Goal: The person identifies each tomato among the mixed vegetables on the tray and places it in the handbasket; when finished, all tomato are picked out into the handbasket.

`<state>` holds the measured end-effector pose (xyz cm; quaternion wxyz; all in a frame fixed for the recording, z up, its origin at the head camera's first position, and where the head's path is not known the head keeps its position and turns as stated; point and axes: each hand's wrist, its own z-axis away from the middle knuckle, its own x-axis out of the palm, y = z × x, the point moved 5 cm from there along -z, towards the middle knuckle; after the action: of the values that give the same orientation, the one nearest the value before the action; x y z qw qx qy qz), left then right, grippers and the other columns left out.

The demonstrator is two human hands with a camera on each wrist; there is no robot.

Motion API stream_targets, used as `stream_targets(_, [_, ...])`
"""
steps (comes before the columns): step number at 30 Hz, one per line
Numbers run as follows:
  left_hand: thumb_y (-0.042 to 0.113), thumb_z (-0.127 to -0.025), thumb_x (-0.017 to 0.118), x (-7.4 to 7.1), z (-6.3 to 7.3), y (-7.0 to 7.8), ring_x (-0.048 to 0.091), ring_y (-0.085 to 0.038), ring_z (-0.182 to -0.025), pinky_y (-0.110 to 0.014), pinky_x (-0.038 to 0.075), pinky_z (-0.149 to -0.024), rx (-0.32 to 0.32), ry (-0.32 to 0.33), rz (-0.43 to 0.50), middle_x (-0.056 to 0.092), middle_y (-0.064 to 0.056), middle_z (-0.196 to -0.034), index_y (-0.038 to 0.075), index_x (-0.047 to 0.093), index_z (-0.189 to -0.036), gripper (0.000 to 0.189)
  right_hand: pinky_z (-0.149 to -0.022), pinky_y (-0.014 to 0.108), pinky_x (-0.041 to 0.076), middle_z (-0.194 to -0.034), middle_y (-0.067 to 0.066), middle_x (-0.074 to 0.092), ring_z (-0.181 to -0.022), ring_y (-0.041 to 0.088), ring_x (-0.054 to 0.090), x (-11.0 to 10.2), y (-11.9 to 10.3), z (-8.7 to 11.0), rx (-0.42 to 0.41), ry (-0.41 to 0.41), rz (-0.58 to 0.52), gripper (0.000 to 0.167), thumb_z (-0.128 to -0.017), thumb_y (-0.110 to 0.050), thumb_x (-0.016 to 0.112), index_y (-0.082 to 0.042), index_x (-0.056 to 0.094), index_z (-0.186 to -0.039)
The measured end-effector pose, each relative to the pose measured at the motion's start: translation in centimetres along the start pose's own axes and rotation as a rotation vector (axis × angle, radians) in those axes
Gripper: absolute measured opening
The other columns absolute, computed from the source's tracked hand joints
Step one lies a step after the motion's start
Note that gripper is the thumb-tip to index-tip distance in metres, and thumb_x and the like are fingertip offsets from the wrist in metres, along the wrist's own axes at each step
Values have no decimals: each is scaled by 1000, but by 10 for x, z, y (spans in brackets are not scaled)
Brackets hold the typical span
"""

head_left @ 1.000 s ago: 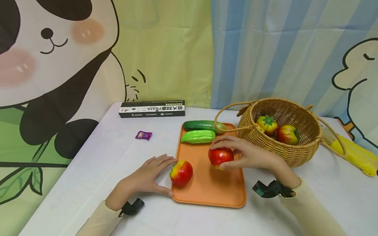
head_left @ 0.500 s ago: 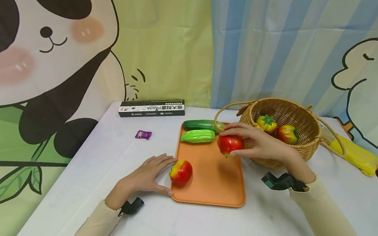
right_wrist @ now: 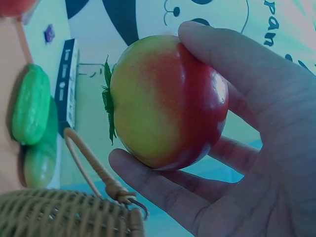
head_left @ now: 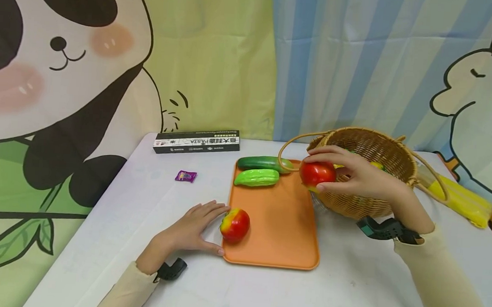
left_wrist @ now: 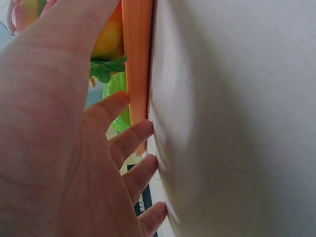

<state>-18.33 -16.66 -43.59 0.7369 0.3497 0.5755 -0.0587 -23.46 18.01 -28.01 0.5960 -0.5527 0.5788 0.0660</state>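
Note:
My right hand (head_left: pixel 360 177) pinches a shiny red and yellow tomato (right_wrist: pixel 168 103) with a green leafy top. Thumb and fingers lie around its sides, and it is held up at the near left rim of the wicker basket (head_left: pixel 352 206). A second red and yellow tomato (head_left: pixel 236 225) sits on the left part of the orange tray (head_left: pixel 281 235). Beside that tray edge rests my left hand (head_left: pixel 188 227), fingers spread and fingertips (left_wrist: pixel 143 127) at the tray's side and the table. Fruit inside the basket is mostly hidden behind my right hand.
At the tray's far end lie a dark green cucumber (head_left: pixel 259 162) and a light green bumpy vegetable (head_left: pixel 256 177). A black pasta box (head_left: pixel 197 142) and a small purple packet (head_left: pixel 186 176) are farther left. Right of the basket lies a yellow packet (head_left: pixel 465 200). The basket's handle loop overhangs the tray.
My right hand has lifted the tomato from over the tray and carried it right and away from me to the basket, covering the fruit inside. My left hand stays put.

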Motion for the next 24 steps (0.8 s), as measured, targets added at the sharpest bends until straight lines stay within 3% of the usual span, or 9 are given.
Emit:
stream_targets(3, [71,-68,72,0,1,-1,20,-28,-148,-54,15,-119,-8,3,-4,33,-2,-157,23,30,-154,107,-85,37,57,-141,11,46,-122,7,46,-6,-1,-1,-18,18,1,56,-81,-5,78,-11,58,-133])
stream_targets(8, [72,-68,72,0,0,-2,19,-28,-148,-54,14,-119,-10,3,0,31,-2,-158,23,29,-155,108,-86,27,55,-140,17,46,-125,3,44,-14,-1,-1,-45,54,-8,59,-79,2,78,-7,57,-134])
stream_targets(15, [73,-68,71,0,0,-3,20,-28,-148,-54,14,-119,-6,8,-10,32,-1,-157,24,29,-155,108,-86,19,53,-143,12,43,-125,2,42,-24,6,2,30,84,-25,58,-83,2,75,-9,55,-136])
stream_targets(24, [74,-68,70,0,-1,-2,20,-29,-148,-54,13,-119,0,4,-5,32,-2,-157,23,29,-155,108,-88,15,51,-141,10,43,-121,7,47,-35,14,6,-13,135,-79,61,-80,12,73,-1,53,-136])
